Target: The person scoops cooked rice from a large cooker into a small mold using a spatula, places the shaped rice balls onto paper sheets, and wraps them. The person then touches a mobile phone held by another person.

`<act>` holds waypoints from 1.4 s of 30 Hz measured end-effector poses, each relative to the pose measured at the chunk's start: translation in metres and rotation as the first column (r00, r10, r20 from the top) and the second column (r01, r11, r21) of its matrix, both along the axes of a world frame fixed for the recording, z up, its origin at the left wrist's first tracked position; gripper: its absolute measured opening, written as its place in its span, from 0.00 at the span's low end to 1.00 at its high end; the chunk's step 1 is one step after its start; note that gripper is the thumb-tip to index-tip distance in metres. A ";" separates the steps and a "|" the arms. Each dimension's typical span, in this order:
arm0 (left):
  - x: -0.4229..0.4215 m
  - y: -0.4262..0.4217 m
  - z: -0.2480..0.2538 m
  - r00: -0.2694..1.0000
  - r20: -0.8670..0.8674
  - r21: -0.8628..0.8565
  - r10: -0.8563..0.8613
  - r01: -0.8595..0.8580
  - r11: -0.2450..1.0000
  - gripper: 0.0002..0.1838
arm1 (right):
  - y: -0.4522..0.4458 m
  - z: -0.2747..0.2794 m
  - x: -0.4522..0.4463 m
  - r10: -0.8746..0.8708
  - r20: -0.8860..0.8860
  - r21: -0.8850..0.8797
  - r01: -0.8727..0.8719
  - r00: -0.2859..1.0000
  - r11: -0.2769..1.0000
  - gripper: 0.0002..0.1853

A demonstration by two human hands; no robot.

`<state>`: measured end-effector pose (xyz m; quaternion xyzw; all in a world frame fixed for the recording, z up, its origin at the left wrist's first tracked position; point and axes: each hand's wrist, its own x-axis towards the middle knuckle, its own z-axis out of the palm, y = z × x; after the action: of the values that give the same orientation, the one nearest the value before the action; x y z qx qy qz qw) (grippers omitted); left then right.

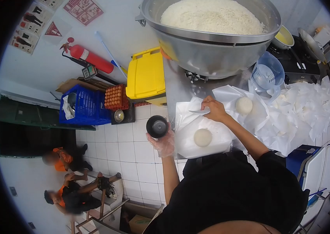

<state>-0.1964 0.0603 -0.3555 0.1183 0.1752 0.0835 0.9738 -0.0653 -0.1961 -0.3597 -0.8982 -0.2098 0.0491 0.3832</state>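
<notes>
My left hand (162,141), in a clear plastic glove, is wrapped round a small black bowl (157,127) held beside the counter's left edge. The bowl's dark inside faces me. My right hand (214,109) pinches a thin, pale, curved piece (199,112), whose exact kind I cannot make out, above white wrapping paper. Just below that hand, a round mound of white rice (202,137) rests on a paper sheet (186,146). Another rice mound (244,105) sits on paper to the right of my right hand.
A large metal pot (211,54) full of rice stands at the back. Many crumpled paper wraps (301,113) pile up at right, near a clear plastic jug (267,72). A yellow bin (146,74) and blue crate (83,105) stand left. Two people (73,195) are at lower left.
</notes>
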 end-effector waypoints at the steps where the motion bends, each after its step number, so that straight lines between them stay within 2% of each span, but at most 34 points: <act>1: 0.005 -0.005 0.004 0.999 -0.027 0.019 0.025 -0.025 1.000 0.44 | -0.002 0.002 0.001 0.004 -0.018 0.024 -0.003 1.000 1.000 0.12; 5: 0.031 -0.013 0.004 0.991 -0.133 0.007 0.018 -0.018 1.000 0.43 | -0.011 0.011 0.008 0.033 -0.142 0.097 -0.019 0.989 0.995 0.16; 6: 0.034 -0.017 0.012 0.968 -0.249 -0.076 -0.040 0.022 0.997 0.44 | -0.013 0.014 0.007 0.039 -0.168 0.092 -0.023 0.985 0.995 0.15; 9: 0.053 -0.004 -0.031 0.933 -0.166 -0.090 -0.319 0.308 0.947 0.45 | -0.021 0.014 0.005 0.057 -0.251 0.108 -0.030 0.966 0.994 0.16; 11: 0.069 -0.022 -0.033 0.902 -0.280 0.291 -0.328 0.405 0.867 0.42 | -0.029 -0.004 0.005 0.069 -0.314 0.151 -0.022 0.947 0.988 0.19; 13: 0.082 -0.038 -0.033 0.875 -0.310 0.387 -0.372 0.473 0.791 0.40 | -0.034 0.000 0.002 0.025 -0.329 0.084 0.003 0.944 0.996 0.20; 14: 0.087 -0.044 -0.032 0.841 -0.392 0.460 -0.371 0.529 0.713 0.36 | -0.036 0.001 0.001 -0.001 -0.336 0.051 0.019 0.942 0.999 0.20; 17: 0.095 -0.059 -0.045 0.851 -0.493 0.496 -0.179 0.444 0.746 0.33 | -0.045 -0.006 -0.004 -0.035 -0.358 0.110 0.079 0.933 0.991 0.23; 20: 0.095 -0.055 -0.072 0.943 -0.306 0.490 -0.132 0.275 0.827 0.32 | -0.046 -0.035 -0.014 -0.189 -0.279 0.306 0.274 0.941 0.912 0.25; 21: 0.093 -0.044 -0.107 0.972 -0.232 0.850 -0.022 0.214 0.481 0.30 | -0.048 -0.029 -0.017 -0.207 -0.331 0.292 0.308 0.921 0.905 0.25; 22: 0.090 -0.028 -0.158 0.994 -0.101 0.995 0.034 0.100 0.011 0.29 | -0.050 -0.016 -0.020 -0.222 -0.382 0.278 0.341 0.897 0.898 0.25; 23: 0.087 -0.018 -0.184 0.998 0.053 0.886 0.017 -0.039 -0.463 0.28 | -0.052 -0.004 -0.024 -0.236 -0.431 0.265 0.373 0.871 0.889 0.25; 25: 0.084 -0.026 -0.184 0.975 0.194 0.780 0.109 -0.085 -0.620 0.25 | -0.064 0.010 -0.038 -0.285 -0.436 0.229 0.412 0.854 0.882 0.22; 27: 0.082 -0.027 -0.184 0.965 0.210 0.771 0.156 -0.065 -0.634 0.23 | -0.077 0.009 -0.059 -0.317 -0.460 0.253 0.465 0.829 0.849 0.20; 28: 0.081 -0.029 -0.167 0.975 0.146 0.819 0.165 -0.026 -0.573 0.23 | -0.085 0.006 -0.072 -0.324 -0.481 0.292 0.497 0.815 0.817 0.19; 29: 0.080 -0.033 -0.149 0.987 -0.043 0.913 0.156 0.103 -0.396 0.24 | -0.091 0.004 -0.086 -0.333 -0.501 0.328 0.531 0.799 0.781 0.19; 30: 0.080 -0.046 -0.105 0.963 -0.229 0.943 0.141 0.255 -0.215 0.26 | -0.095 0.002 -0.100 -0.374 -0.535 0.325 0.594 0.757 0.736 0.18; 33: 0.090 -0.038 -0.113 0.989 -0.124 0.966 0.083 0.140 -0.220 0.28 | -0.107 0.009 -0.137 -0.448 -0.674 0.281 0.765 0.587 0.579 0.16; 35: 0.103 -0.016 -0.165 0.993 0.033 0.950 0.113 0.003 -0.312 0.29 | -0.113 0.037 -0.155 -0.414 -0.806 0.207 0.856 0.424 0.473 0.17; 36: 0.104 -0.017 -0.167 0.992 0.029 0.949 0.119 0.010 -0.316 0.29 | -0.114 0.045 -0.164 -0.425 -0.828 0.177 0.890 0.365 0.419 0.16; 37: 0.105 -0.024 -0.156 0.992 0.025 0.947 0.126 0.017 -0.320 0.28 | -0.117 0.044 -0.173 -0.444 -0.820 0.187 0.902 0.361 0.389 0.15; 39: 0.101 -0.031 -0.123 0.980 -0.155 0.952 0.124 0.181 -0.246 0.25 | -0.127 0.040 -0.197 -0.481 -0.802 0.208 0.920 0.355 0.332 0.14; 40: 0.104 -0.030 -0.136 0.981 -0.001 0.958 0.193 0.056 -0.282 0.26 | -0.132 0.022 -0.211 -0.580 -0.717 0.226 0.916 0.386 0.330 0.13; 42: 0.109 -0.017 -0.167 0.946 0.298 0.765 0.132 -0.154 -0.626 0.25 | -0.132 -0.017 -0.226 -0.874 -0.283 0.086 0.918 0.395 0.387 0.13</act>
<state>-0.0871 0.0429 -0.5227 0.8849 0.0153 0.3528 0.3038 -0.2908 -0.3279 -0.3767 -0.8079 0.3441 -0.1052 0.4667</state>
